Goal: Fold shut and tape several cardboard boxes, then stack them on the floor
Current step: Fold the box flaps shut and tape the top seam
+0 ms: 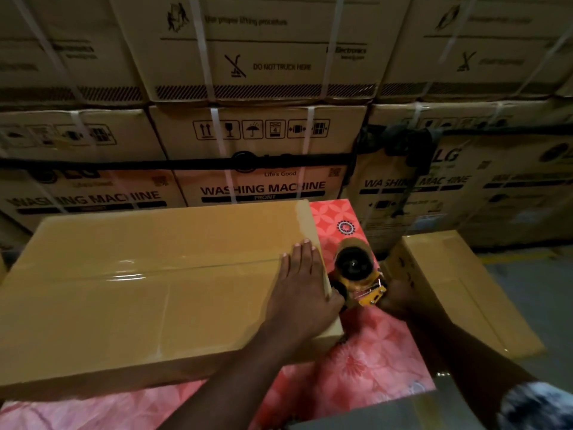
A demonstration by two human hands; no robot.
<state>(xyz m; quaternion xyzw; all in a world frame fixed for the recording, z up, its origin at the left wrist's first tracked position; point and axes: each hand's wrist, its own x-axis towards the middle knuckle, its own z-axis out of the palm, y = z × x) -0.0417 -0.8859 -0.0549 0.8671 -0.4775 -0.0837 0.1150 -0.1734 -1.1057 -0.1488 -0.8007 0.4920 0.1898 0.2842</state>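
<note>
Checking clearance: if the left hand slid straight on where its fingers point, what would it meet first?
The left hand lies flat on the box; ahead is only bare lid to the far corner, then probably the washing machine carton.

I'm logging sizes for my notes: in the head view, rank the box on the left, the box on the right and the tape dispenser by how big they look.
1. box on the left, nearest, clearly largest.
2. box on the right, partly hidden, so its full size is unsure.
3. tape dispenser, smallest.
</note>
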